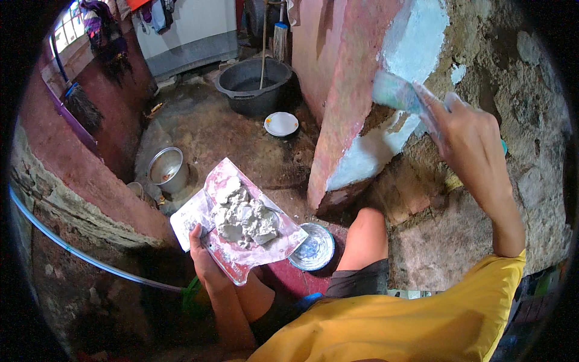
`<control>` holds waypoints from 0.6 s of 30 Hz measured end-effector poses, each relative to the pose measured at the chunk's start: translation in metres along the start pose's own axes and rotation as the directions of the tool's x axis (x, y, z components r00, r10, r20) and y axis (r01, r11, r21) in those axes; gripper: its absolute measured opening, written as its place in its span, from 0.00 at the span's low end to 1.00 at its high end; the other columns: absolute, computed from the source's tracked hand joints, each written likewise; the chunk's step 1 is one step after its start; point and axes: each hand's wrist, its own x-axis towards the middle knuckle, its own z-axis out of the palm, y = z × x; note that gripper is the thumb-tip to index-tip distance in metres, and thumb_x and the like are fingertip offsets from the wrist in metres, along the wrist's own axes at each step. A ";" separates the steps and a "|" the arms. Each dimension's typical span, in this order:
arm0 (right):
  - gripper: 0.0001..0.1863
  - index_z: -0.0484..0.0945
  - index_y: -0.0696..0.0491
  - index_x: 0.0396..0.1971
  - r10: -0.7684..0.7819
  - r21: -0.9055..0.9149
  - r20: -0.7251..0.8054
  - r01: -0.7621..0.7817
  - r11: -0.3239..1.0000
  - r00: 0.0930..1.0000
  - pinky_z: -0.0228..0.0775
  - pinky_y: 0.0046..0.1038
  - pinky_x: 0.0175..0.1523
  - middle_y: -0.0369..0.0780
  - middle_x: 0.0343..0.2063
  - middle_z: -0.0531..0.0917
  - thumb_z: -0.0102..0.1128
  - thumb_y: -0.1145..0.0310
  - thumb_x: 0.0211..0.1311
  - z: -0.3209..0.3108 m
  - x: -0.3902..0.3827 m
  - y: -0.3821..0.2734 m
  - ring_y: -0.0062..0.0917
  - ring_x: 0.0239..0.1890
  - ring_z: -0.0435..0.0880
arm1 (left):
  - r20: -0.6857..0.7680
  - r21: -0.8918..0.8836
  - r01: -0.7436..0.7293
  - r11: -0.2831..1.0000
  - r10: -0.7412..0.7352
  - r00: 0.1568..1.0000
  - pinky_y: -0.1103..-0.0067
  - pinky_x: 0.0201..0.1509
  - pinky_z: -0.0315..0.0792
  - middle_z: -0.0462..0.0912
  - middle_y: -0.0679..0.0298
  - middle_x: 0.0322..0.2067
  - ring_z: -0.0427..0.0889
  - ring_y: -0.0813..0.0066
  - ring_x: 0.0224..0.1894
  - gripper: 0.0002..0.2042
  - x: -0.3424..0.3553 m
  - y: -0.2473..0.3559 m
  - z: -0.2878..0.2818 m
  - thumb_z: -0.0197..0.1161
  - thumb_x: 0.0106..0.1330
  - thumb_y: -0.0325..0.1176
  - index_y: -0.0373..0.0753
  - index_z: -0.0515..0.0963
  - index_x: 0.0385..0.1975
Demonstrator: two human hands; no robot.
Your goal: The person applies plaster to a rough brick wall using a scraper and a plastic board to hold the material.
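Holds in the left hand [208, 265], with a grip closed on the near edge, a flat red-and-white board [289, 242] loaded with lumpy off-white paste [244, 218]. Has a round, shallow, blue-rimmed dish [313, 247] just beside the board's right corner. Holds up, farther right, a broad pale-green scraper [395, 92] — blurred, perhaps touching the smooth white wall patch [416, 42] — in the right hand's [473, 130] closed grip.

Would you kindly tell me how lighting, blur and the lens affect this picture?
In the head view, the scraper in the right hand looks smeared, probably by motion; the white clump is clearer; the window is washed out; the lower left is dark; a black ring frames the fisheye image.
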 end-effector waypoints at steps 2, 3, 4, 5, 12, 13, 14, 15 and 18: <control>0.22 0.72 0.51 0.52 -0.064 -0.020 0.060 0.065 0.998 0.996 0.71 0.34 0.26 0.44 0.25 0.77 0.52 0.72 0.54 -0.010 -0.003 -0.008 0.37 0.23 0.80 | -0.001 -0.001 -0.001 1.000 0.001 1.000 0.63 0.57 0.69 0.74 0.51 0.50 0.76 0.57 0.50 0.23 0.001 0.001 -0.003 0.44 0.68 0.40 0.30 0.63 0.56; 0.22 0.72 0.51 0.51 -0.056 -0.028 0.043 0.057 0.998 0.998 0.71 0.34 0.27 0.44 0.25 0.77 0.51 0.73 0.54 -0.016 -0.002 -0.011 0.37 0.23 0.80 | -0.005 -0.001 -0.009 1.000 0.009 1.000 0.63 0.56 0.70 0.74 0.50 0.50 0.77 0.56 0.50 0.23 0.000 0.000 -0.002 0.44 0.68 0.41 0.30 0.63 0.56; 0.21 0.72 0.51 0.51 -0.049 -0.035 0.025 0.050 0.998 0.998 0.71 0.34 0.27 0.44 0.25 0.77 0.51 0.74 0.54 -0.023 0.001 -0.014 0.37 0.24 0.80 | -0.010 0.000 -0.017 1.000 0.017 1.000 0.63 0.56 0.71 0.74 0.50 0.50 0.77 0.56 0.49 0.23 -0.002 0.000 0.001 0.44 0.67 0.41 0.30 0.63 0.56; 0.21 0.73 0.52 0.50 -0.044 -0.040 0.005 0.044 0.998 0.999 0.71 0.34 0.27 0.44 0.25 0.77 0.50 0.74 0.53 -0.027 0.003 -0.016 0.37 0.24 0.80 | -0.015 0.001 -0.027 1.000 0.027 1.000 0.63 0.55 0.71 0.74 0.50 0.49 0.77 0.56 0.49 0.23 -0.003 0.000 0.005 0.44 0.67 0.41 0.30 0.63 0.55; 0.21 0.71 0.54 0.51 -0.050 -0.170 -0.158 0.023 0.985 0.986 0.67 0.35 0.35 0.44 0.31 0.76 0.51 0.73 0.54 -0.014 0.029 0.007 0.37 0.31 0.77 | -0.014 -0.006 0.001 1.000 -0.001 1.000 0.64 0.53 0.72 0.76 0.52 0.47 0.78 0.57 0.47 0.23 -0.003 0.000 0.005 0.49 0.65 0.42 0.31 0.66 0.53; 0.20 0.71 0.54 0.50 -0.071 -0.152 -0.143 0.049 0.987 0.987 0.67 0.36 0.36 0.43 0.31 0.75 0.51 0.74 0.54 -0.014 0.029 0.006 0.37 0.31 0.76 | -0.015 -0.010 -0.006 1.000 0.006 1.000 0.64 0.53 0.72 0.76 0.52 0.47 0.78 0.57 0.47 0.23 -0.004 0.000 0.005 0.49 0.65 0.42 0.31 0.66 0.53; 0.20 0.71 0.55 0.49 -0.092 -0.133 -0.128 0.075 0.988 0.987 0.66 0.36 0.36 0.43 0.31 0.75 0.51 0.74 0.54 -0.015 0.025 0.005 0.37 0.31 0.76 | -0.016 -0.015 -0.013 1.000 0.013 1.000 0.65 0.53 0.72 0.76 0.52 0.47 0.78 0.57 0.47 0.23 -0.004 0.000 0.005 0.48 0.65 0.42 0.30 0.66 0.53; 0.20 0.71 0.55 0.49 -0.118 -0.121 -0.128 0.103 0.987 0.985 0.66 0.36 0.37 0.43 0.30 0.75 0.51 0.74 0.54 -0.014 0.020 0.004 0.36 0.32 0.75 | -0.009 -0.025 -0.017 1.000 0.017 1.000 0.65 0.53 0.72 0.76 0.52 0.47 0.78 0.57 0.47 0.23 -0.004 0.000 0.003 0.48 0.65 0.42 0.30 0.66 0.53; 0.20 0.71 0.55 0.49 -0.173 -0.091 -0.100 0.164 0.982 0.980 0.65 0.36 0.38 0.42 0.31 0.74 0.50 0.74 0.53 -0.007 0.006 0.002 0.35 0.33 0.75 | 0.000 -0.052 -0.018 0.999 0.018 1.000 0.64 0.54 0.71 0.75 0.51 0.48 0.78 0.57 0.47 0.23 -0.002 -0.001 -0.002 0.48 0.65 0.43 0.30 0.66 0.53</control>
